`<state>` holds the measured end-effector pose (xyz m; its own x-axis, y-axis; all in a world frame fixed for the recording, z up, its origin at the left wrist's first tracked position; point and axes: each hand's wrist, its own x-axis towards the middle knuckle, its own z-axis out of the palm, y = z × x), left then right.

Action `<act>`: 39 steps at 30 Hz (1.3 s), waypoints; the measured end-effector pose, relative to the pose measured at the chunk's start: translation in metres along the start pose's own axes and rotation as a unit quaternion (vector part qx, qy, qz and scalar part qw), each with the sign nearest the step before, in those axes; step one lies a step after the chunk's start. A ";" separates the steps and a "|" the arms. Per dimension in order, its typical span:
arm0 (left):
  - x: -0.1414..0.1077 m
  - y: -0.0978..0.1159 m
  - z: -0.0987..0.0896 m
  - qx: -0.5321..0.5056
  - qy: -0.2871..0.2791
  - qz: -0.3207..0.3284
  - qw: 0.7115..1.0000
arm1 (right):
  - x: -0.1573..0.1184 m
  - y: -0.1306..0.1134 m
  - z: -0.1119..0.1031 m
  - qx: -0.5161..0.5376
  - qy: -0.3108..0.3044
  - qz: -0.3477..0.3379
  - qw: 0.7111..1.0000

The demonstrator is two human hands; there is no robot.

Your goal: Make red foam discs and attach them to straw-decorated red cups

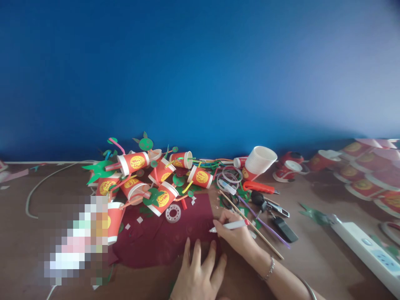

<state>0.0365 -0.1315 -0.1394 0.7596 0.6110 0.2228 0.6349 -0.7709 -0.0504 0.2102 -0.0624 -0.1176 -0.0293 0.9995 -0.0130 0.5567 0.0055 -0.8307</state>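
Note:
My right hand (233, 233) grips a white marker (229, 226) with a red end. The marker's tip points left, over the right edge of a dark red sheet (150, 250); whether it touches, I cannot tell. With fingers spread, my left hand (200, 271) lies flat on the near edge of the sheet. A white tape roll (173, 213) rests at the sheet's back. Behind it lie several red paper cups (162, 198) fitted with straws and green paper cutouts, such as a green round head (146, 144).
Right of my hands are a wooden stick (250, 223), a purple straw (265, 221), an orange cutter (259, 187) and keys with a black fob (284, 228). A stack of white-rimmed cups (261, 160) leans behind. A power strip (368, 250) lies far right. Pixelation hides an area at left.

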 end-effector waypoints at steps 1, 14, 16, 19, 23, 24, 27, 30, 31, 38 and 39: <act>0.000 0.000 0.000 0.000 -0.002 0.001 1.000 | 0.000 0.000 0.000 -0.005 0.001 -0.002 1.000; -0.001 0.002 0.002 0.003 -0.010 -0.001 1.000 | 0.000 -0.001 0.002 -0.018 0.008 0.002 1.000; -0.002 0.002 0.002 0.004 -0.008 -0.001 1.000 | 0.000 -0.001 0.002 -0.018 0.007 0.002 1.000; -0.002 0.002 0.002 0.007 -0.005 -0.001 1.000 | 0.000 0.000 0.001 -0.018 0.007 -0.010 1.000; -0.002 0.003 0.003 0.000 -0.010 -0.004 1.000 | 0.001 0.002 0.001 -0.018 0.006 -0.011 1.000; -0.002 0.003 0.003 -0.002 -0.012 -0.005 1.000 | 0.000 0.002 0.001 -0.018 0.003 -0.008 1.000; -0.001 0.003 0.002 -0.006 -0.015 -0.003 1.000 | 0.000 0.001 0.001 -0.017 -0.004 0.000 1.000; -0.001 0.002 0.001 0.000 -0.009 -0.001 1.000 | 0.000 0.000 0.001 -0.021 -0.001 -0.001 1.000; -0.001 0.002 0.000 0.001 -0.007 -0.002 1.000 | 0.000 0.000 0.001 -0.024 0.001 -0.002 1.000; -0.002 0.003 0.002 -0.010 -0.023 -0.008 1.000 | 0.000 0.000 0.001 -0.025 0.012 -0.018 0.999; -0.002 0.003 0.002 -0.011 -0.023 -0.009 1.000 | 0.000 0.000 0.001 -0.026 0.013 -0.018 0.999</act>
<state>0.0371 -0.1343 -0.1424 0.7544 0.6318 0.1781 0.6454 -0.7634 -0.0257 0.2091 -0.0623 -0.1180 -0.0279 0.9991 0.0309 0.5977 0.0415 -0.8007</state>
